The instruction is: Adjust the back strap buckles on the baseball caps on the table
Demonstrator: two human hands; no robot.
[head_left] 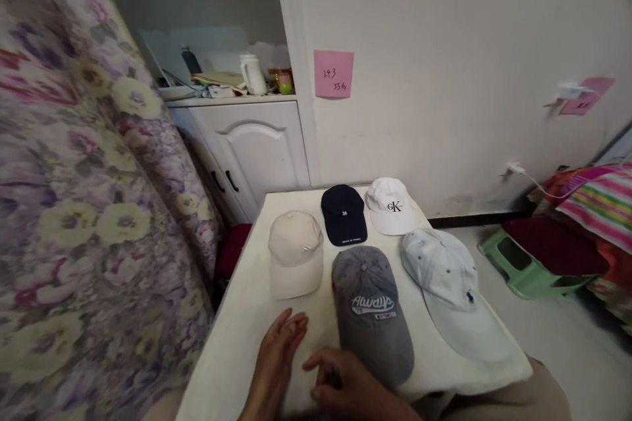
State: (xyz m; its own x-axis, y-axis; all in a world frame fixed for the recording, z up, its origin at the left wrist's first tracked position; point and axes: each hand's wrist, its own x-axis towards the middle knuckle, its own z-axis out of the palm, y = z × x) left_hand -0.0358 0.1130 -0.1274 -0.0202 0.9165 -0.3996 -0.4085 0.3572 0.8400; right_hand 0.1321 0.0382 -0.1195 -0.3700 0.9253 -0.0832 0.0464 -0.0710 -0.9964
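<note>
My left hand (277,352) is over the near part of the cream-topped table (222,355), fingers stretched and nothing in them. Just beyond it lies a beige baseball cap (295,253). My right hand (340,381) is beside the brim of a grey cap (370,309) lettered "Always"; its index finger and thumb are apart, and I see nothing held. Whether it touches that brim I cannot tell. Farther back sit a navy cap (344,214) and a white cap (390,205) with black letters. A pale blue cap (447,276) lies at the right, its brim toward me.
A floral curtain (99,210) hangs at the left. Behind the table are a white cabinet (261,145) and a wall with a pink note (334,74). A green stool (518,270) with a dark red top stands to the right, near striped bedding (607,204).
</note>
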